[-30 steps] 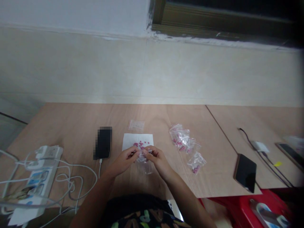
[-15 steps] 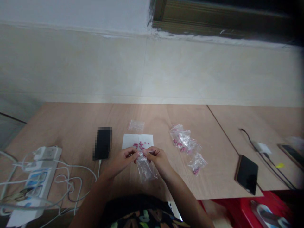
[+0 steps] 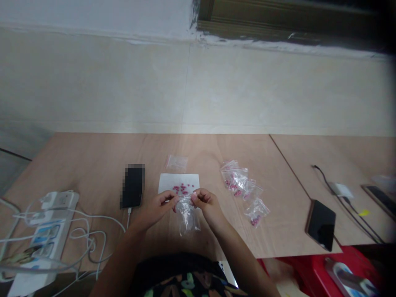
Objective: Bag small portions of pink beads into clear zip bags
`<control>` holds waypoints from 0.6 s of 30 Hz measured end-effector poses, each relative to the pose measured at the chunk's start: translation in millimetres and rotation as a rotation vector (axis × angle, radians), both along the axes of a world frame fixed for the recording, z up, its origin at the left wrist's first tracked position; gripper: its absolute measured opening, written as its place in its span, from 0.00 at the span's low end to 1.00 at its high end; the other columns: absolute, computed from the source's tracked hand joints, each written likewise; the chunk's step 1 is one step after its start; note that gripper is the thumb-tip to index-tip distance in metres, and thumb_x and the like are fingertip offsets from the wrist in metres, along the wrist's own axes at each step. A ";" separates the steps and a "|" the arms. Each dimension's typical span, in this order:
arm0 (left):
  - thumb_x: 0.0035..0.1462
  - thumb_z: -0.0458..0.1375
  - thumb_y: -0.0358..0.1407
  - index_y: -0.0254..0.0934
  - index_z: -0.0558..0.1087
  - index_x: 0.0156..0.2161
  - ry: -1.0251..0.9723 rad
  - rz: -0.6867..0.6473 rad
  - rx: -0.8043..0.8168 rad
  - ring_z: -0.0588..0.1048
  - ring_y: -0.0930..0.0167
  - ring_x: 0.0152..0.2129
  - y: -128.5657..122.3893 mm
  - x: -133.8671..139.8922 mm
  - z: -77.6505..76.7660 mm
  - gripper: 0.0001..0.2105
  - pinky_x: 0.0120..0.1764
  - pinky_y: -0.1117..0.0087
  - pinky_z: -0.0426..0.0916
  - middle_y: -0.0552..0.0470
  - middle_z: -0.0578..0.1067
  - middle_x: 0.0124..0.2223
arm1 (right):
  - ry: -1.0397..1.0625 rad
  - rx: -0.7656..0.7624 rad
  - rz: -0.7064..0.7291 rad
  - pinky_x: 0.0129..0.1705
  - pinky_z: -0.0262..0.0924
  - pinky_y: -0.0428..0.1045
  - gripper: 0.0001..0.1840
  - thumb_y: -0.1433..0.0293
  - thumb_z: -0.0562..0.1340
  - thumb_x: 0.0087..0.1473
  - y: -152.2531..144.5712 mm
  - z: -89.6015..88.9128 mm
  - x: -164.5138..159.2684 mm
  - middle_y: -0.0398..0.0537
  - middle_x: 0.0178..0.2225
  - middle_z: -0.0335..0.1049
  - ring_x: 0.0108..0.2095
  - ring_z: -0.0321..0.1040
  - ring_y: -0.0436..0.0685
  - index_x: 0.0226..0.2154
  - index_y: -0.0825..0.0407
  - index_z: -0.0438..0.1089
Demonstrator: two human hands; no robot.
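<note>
A clear plastic zip bag (image 3: 188,218) hangs between my two hands over the near part of the table. My left hand (image 3: 161,207) pinches its top left edge, and the fingers of my right hand (image 3: 206,203) are closed on the top right edge. No beads show inside it. Just beyond my fingertips, several small pink-red beads (image 3: 183,189) lie loose on a white sheet of paper (image 3: 166,181). Behind the paper is a flat stack of clear bags (image 3: 177,162). To the right, several filled zip bags (image 3: 238,178) with pink-red beads lie in an overlapping group.
A black phone (image 3: 133,187) on a white cable lies left of the paper. Far left is a white power strip (image 3: 55,231) with tangled cords. Another phone (image 3: 321,225) and a white adapter (image 3: 342,190) are at the right, above a red stool (image 3: 328,272).
My hands have moved slightly apart, spreading the top of the bag wider. The bag's lower end has swung a little to the left.
</note>
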State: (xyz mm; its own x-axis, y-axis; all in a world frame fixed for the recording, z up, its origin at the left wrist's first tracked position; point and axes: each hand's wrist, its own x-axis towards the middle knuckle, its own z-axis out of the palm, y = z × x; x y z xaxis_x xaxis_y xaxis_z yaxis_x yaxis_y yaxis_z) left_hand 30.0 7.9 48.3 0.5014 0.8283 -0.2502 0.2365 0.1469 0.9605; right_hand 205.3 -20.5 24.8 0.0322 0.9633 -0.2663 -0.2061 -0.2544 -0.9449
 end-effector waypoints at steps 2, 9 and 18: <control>0.54 0.50 0.39 0.34 0.69 0.29 -0.011 -0.014 0.001 0.67 0.73 0.26 -0.5 3.7 0.8 0.10 0.32 0.73 0.61 0.55 0.68 0.26 | -0.020 0.010 0.004 0.24 0.51 0.44 0.14 0.59 0.63 0.40 0.0 2.9 -2.3 0.39 0.17 0.60 0.20 0.56 0.48 0.20 0.53 0.64; 0.53 0.51 0.39 0.34 0.67 0.26 0.010 0.036 0.019 0.63 0.74 0.23 -0.3 15.2 -0.6 0.11 0.28 0.75 0.58 0.57 0.64 0.23 | -0.024 0.004 0.069 0.26 0.53 0.45 0.14 0.59 0.62 0.41 -0.3 4.3 -9.0 0.42 0.21 0.64 0.22 0.59 0.49 0.23 0.54 0.65; 0.52 0.52 0.40 0.33 0.67 0.28 0.072 -0.009 -0.024 0.62 0.75 0.24 -2.1 8.7 -4.4 0.11 0.28 0.76 0.58 0.58 0.63 0.24 | -0.140 0.019 0.017 0.23 0.51 0.44 0.15 0.59 0.61 0.41 1.6 -4.0 -12.0 0.40 0.17 0.61 0.19 0.57 0.48 0.20 0.54 0.64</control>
State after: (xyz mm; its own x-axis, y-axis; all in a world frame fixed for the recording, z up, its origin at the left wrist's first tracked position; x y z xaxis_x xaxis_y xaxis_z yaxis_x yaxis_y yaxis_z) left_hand 38.7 5.9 43.9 0.4888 0.8173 -0.3052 0.3063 0.1668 0.9372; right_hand 193.3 -18.9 20.8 0.0514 0.9689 -0.2422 -0.0682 -0.2385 -0.9687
